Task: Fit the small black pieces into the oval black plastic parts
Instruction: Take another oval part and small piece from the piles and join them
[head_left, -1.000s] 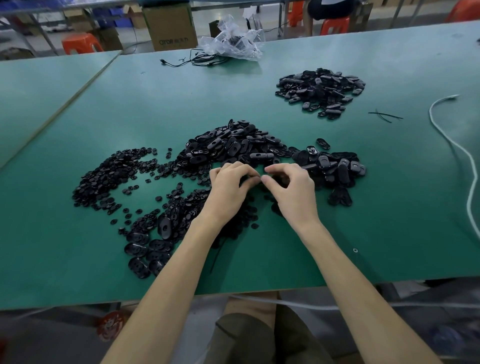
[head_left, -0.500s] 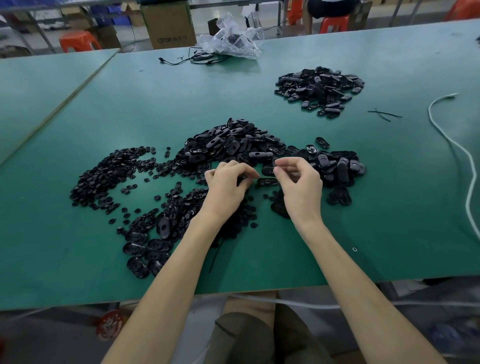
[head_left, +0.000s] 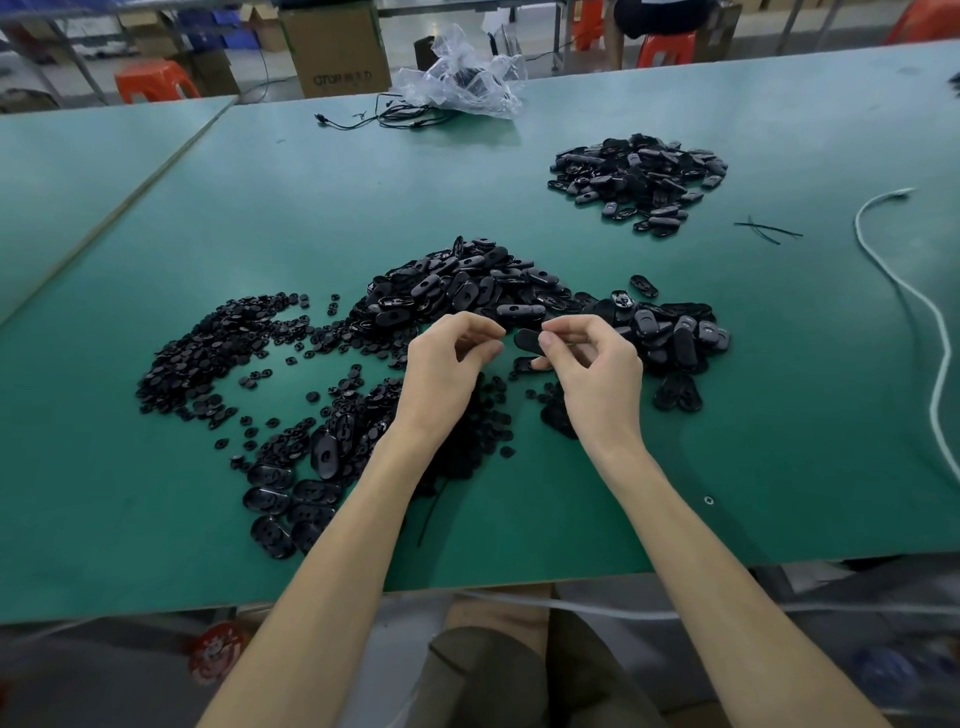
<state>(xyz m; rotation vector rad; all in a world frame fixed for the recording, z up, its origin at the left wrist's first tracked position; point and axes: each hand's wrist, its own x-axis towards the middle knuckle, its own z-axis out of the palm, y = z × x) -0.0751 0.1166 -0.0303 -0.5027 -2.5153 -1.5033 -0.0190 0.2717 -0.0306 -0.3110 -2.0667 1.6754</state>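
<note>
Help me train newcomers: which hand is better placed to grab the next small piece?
Left. The small pieces lie under and beside the left hand, while the right hand already pinches an oval part.

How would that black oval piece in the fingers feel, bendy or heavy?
Probably stiff: the oval part juts straight from the right hand pinch without drooping. Likely light, since fingertips alone hold it. It looks flat, so it should not roll.

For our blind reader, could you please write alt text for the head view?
The right hand pinches an oval black plastic part over a green table; the left hand curls beside it, amid heaps of small black pieces.
</note>
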